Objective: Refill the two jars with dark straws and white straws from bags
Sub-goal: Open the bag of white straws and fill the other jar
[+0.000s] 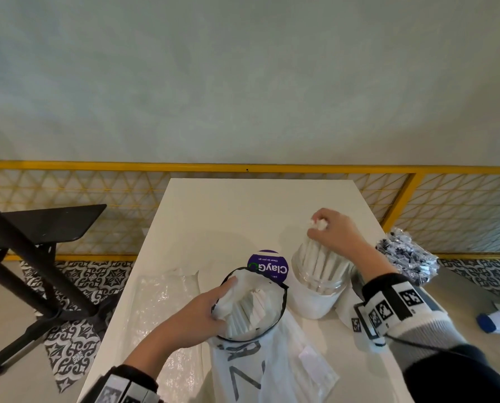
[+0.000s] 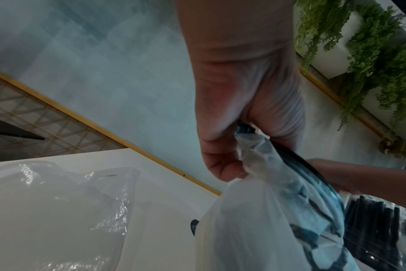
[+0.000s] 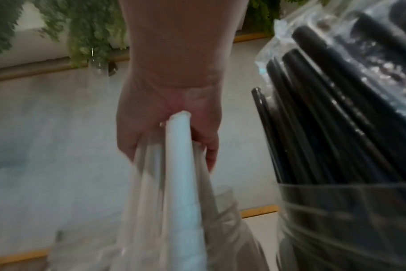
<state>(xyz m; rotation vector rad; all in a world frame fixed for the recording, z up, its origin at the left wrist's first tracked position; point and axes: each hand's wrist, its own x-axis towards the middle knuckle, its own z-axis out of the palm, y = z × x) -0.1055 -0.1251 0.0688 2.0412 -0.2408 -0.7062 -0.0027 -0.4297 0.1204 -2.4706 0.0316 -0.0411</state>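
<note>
On the white table (image 1: pixel 243 205), my right hand (image 1: pixel 318 225) grips the tops of a bunch of white straws (image 1: pixel 315 257) that stand in a clear jar (image 1: pixel 315 298). In the right wrist view the fingers (image 3: pixel 211 154) are curled round those white straws (image 3: pixel 179 165). My left hand (image 1: pixel 225 289) pinches the black-edged rim of a white bag (image 1: pixel 243 362) with more white straws (image 1: pixel 251 306) inside; the pinch on the bag (image 2: pixel 255 220) shows in the left wrist view. A second clear jar (image 3: pixel 336 220) of dark straws (image 3: pixel 325 119) stands right of my right wrist.
A crumpled clear plastic bag (image 1: pixel 161 301) lies flat left of my left hand. A round purple sticker (image 1: pixel 267 264) is on the table behind the white bag. A clear bag of dark straws (image 1: pixel 406 257) sits at the table's right edge. A yellow mesh fence (image 1: pixel 68 199) runs behind.
</note>
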